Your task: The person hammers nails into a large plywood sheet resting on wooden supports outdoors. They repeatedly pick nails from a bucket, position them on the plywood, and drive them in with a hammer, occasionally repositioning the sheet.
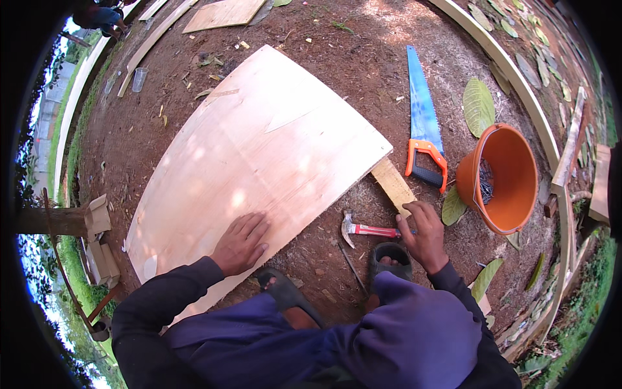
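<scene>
A large pale plywood panel (278,142) lies on the ground in front of me. My left hand (241,244) rests on its near edge, palm down and fingers stretched out. From under the panel's right corner sticks out a narrow wooden strip (392,184). At the strip's free end is my right hand (424,236), with thumb and fingers closed on it. A claw hammer (376,231) with a red handle lies just left of that hand, its handle end partly hidden by the fingers. Beside the hammer is a thin dark rod (353,267).
A blue-bladed handsaw (424,110) with an orange handle lies right of the panel. Next to it an orange bucket (521,172) holds several nails (486,180). Long timber (505,65) borders the right side. Another board (223,14) lies far off, and a person (103,18) is at upper left.
</scene>
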`<state>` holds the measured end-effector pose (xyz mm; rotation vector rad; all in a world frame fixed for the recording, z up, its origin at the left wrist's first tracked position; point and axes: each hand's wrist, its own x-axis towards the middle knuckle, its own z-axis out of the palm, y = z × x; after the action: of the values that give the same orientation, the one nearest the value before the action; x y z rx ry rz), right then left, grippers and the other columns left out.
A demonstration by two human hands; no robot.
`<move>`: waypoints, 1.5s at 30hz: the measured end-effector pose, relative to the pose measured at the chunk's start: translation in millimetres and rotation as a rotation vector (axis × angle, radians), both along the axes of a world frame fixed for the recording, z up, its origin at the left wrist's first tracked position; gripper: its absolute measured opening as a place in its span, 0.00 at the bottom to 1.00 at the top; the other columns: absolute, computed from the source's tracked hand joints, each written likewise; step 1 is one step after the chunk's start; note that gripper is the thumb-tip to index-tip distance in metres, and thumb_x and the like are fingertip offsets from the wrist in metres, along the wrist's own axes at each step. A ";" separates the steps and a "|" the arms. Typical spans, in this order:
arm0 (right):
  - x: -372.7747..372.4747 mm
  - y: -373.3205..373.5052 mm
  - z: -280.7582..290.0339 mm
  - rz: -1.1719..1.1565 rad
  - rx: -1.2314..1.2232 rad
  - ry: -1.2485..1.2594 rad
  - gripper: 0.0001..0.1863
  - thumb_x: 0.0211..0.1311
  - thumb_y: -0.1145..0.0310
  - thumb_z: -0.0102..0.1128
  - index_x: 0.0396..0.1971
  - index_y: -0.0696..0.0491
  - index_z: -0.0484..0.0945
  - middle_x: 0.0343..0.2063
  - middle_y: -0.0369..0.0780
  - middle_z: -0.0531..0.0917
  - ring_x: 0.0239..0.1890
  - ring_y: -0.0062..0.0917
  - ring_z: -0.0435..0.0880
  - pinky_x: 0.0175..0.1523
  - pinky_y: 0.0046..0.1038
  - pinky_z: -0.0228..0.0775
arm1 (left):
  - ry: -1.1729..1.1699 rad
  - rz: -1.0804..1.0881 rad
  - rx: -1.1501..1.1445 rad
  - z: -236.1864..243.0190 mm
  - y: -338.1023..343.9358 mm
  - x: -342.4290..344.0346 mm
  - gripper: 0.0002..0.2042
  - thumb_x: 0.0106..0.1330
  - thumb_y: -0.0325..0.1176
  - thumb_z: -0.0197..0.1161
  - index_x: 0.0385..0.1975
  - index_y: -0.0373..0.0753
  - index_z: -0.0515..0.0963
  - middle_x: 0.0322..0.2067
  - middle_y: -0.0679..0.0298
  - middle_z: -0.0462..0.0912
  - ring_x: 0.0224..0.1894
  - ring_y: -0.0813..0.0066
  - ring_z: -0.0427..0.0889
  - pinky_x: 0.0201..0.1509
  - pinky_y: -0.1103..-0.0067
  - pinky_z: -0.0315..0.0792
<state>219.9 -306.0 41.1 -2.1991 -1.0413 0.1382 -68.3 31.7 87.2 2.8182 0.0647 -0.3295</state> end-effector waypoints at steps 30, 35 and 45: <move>252.1 433.2 -58.0 0.575 -0.391 -0.451 0.38 0.66 0.63 0.65 0.73 0.52 0.60 0.71 0.47 0.69 0.69 0.45 0.72 0.71 0.40 0.69 | 0.248 2.458 0.685 -116.5 12.0 -459.3 0.44 0.71 0.69 0.45 0.70 0.30 0.64 0.66 0.38 0.71 0.66 0.40 0.72 0.67 0.52 0.68; 238.3 515.2 -77.2 0.642 -0.236 -0.331 0.25 0.77 0.61 0.44 0.70 0.51 0.66 0.68 0.45 0.74 0.68 0.40 0.74 0.68 0.43 0.70 | 0.170 2.618 0.677 -104.0 3.2 -465.9 0.46 0.71 0.68 0.48 0.72 0.28 0.59 0.65 0.35 0.70 0.63 0.39 0.76 0.66 0.54 0.71; 280.8 505.8 -87.9 0.651 -0.287 -0.471 0.24 0.70 0.64 0.56 0.64 0.48 0.72 0.59 0.42 0.81 0.61 0.41 0.80 0.64 0.42 0.74 | 0.297 2.638 0.640 -91.9 7.7 -466.1 0.45 0.70 0.67 0.50 0.68 0.24 0.61 0.60 0.34 0.75 0.58 0.39 0.80 0.62 0.53 0.75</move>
<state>500.7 199.7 -46.8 -2.0974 -2.0961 0.0588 -534.4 39.4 -4.7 0.6709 3.2488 0.0668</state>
